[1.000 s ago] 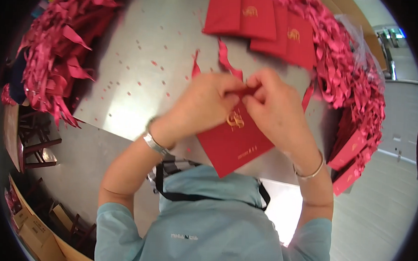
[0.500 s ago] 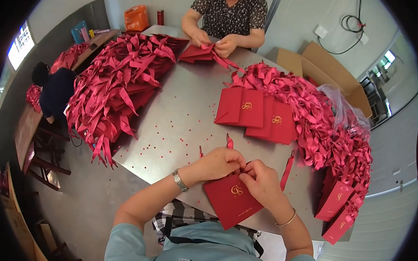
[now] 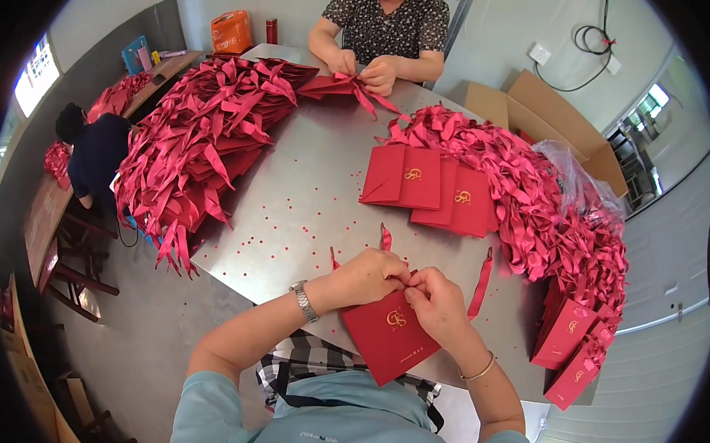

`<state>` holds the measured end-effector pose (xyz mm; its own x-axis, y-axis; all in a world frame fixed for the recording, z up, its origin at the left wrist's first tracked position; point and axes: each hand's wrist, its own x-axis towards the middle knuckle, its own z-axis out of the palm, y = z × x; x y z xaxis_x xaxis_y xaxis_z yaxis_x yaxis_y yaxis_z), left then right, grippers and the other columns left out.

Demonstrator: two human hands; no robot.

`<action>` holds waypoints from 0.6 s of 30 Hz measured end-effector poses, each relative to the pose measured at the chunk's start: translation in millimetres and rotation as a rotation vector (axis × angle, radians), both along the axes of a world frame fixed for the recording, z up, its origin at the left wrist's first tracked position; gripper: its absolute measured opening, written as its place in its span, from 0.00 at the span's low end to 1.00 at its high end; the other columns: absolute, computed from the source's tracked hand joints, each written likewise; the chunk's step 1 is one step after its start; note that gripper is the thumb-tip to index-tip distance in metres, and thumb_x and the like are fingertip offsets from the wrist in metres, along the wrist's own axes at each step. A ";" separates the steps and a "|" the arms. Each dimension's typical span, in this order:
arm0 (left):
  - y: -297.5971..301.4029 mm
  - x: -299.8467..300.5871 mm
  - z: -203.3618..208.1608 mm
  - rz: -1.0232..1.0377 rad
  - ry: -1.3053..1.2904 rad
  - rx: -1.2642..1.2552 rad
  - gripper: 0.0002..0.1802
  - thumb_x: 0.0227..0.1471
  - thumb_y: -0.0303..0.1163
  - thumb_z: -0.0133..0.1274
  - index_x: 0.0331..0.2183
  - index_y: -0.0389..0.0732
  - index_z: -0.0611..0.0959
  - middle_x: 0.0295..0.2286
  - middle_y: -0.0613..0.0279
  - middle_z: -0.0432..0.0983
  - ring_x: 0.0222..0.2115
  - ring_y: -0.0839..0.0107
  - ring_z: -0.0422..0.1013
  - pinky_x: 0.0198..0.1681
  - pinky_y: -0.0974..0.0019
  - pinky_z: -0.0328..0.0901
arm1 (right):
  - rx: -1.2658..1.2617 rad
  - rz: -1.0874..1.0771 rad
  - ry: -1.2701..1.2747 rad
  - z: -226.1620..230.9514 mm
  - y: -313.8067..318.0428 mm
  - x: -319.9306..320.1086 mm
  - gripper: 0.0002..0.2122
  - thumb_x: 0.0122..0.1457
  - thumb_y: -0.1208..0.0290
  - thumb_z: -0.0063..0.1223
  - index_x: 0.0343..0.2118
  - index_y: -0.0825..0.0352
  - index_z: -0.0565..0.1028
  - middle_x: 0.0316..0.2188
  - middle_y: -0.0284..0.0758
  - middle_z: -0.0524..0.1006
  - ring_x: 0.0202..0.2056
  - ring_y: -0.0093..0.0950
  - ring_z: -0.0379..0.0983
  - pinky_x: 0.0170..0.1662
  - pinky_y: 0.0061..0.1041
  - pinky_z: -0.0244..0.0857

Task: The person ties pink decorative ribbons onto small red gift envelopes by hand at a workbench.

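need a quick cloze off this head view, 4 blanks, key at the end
1. The left hand and right hand meet at the far end of a red bag whose printed emblem is ____.
2. The metal watch is worn on the person's ____ wrist.
3. The carrier bag beside the dark red cylinder is ____.
4. The checked cloth at the person's waist is black and ____.

Missing words: gold; left; orange; white

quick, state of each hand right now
Left hand: closed, pinching at the red bag's top edge.
Right hand: closed, pinching there too, beside the left.
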<state>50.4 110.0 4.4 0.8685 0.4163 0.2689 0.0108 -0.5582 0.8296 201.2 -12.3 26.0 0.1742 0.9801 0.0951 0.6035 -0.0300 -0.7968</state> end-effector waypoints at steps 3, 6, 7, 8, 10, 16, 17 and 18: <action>-8.0 -2.7 -6.1 -0.020 -0.022 0.143 0.05 0.48 0.26 0.56 0.30 0.37 0.80 0.28 0.51 0.76 0.31 0.52 0.74 0.35 0.54 0.68 | -0.049 0.007 -0.006 2.8 -7.2 -5.1 0.07 0.55 0.77 0.57 0.34 0.72 0.72 0.25 0.39 0.80 0.27 0.27 0.78 0.32 0.25 0.70; -8.6 -7.2 -5.5 -0.007 0.219 0.331 0.04 0.50 0.29 0.53 0.30 0.39 0.78 0.30 0.51 0.74 0.32 0.51 0.73 0.35 0.52 0.67 | -0.163 0.043 -0.142 5.9 -10.8 -1.3 0.08 0.53 0.71 0.58 0.35 0.67 0.73 0.26 0.42 0.79 0.29 0.40 0.78 0.33 0.35 0.70; 3.8 -12.0 -13.2 0.066 0.253 0.448 0.05 0.51 0.31 0.50 0.30 0.41 0.78 0.32 0.51 0.73 0.33 0.49 0.72 0.35 0.51 0.67 | -0.183 0.044 -0.171 3.3 -8.7 4.1 0.09 0.53 0.69 0.58 0.35 0.65 0.73 0.25 0.42 0.78 0.29 0.40 0.77 0.32 0.36 0.69; 13.3 -17.9 -8.3 0.132 0.224 0.424 0.06 0.51 0.30 0.49 0.31 0.40 0.78 0.34 0.50 0.73 0.35 0.49 0.72 0.35 0.50 0.67 | -0.191 0.045 -0.158 2.0 -8.9 8.6 0.09 0.53 0.69 0.58 0.35 0.65 0.73 0.25 0.42 0.78 0.30 0.40 0.77 0.32 0.35 0.69; 29.6 -32.9 -8.4 0.297 0.403 0.507 0.07 0.52 0.31 0.50 0.33 0.39 0.79 0.35 0.51 0.74 0.35 0.49 0.73 0.37 0.50 0.68 | -0.238 0.041 -0.130 5.6 -8.7 12.6 0.10 0.54 0.69 0.57 0.37 0.66 0.73 0.24 0.41 0.78 0.29 0.39 0.76 0.32 0.34 0.69; 30.0 -45.9 2.4 0.451 0.387 0.408 0.09 0.51 0.25 0.51 0.36 0.40 0.82 0.33 0.56 0.76 0.36 0.54 0.73 0.39 0.58 0.68 | -0.241 0.081 -0.075 1.7 -2.1 17.5 0.12 0.53 0.78 0.56 0.41 0.72 0.72 0.20 0.33 0.74 0.24 0.21 0.70 0.31 0.22 0.66; 20.3 -43.9 6.5 0.516 0.187 0.544 0.10 0.49 0.24 0.51 0.37 0.39 0.82 0.33 0.56 0.76 0.34 0.54 0.72 0.39 0.56 0.68 | -0.234 0.072 -0.082 1.8 -2.7 17.9 0.12 0.53 0.78 0.56 0.41 0.72 0.72 0.20 0.34 0.74 0.24 0.22 0.71 0.31 0.23 0.66; 9.7 -42.4 7.8 0.577 -0.022 0.675 0.12 0.47 0.22 0.52 0.37 0.38 0.81 0.33 0.56 0.75 0.33 0.54 0.72 0.39 0.55 0.67 | -0.241 0.060 -0.076 -0.1 -4.5 18.2 0.12 0.53 0.78 0.56 0.41 0.72 0.72 0.20 0.34 0.74 0.24 0.22 0.71 0.31 0.23 0.66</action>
<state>8.1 119.7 12.2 0.5646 0.5342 0.6292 0.4296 -0.8411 0.3286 219.4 -16.7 25.9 0.1161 0.9844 -0.1320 0.6675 -0.1757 -0.7236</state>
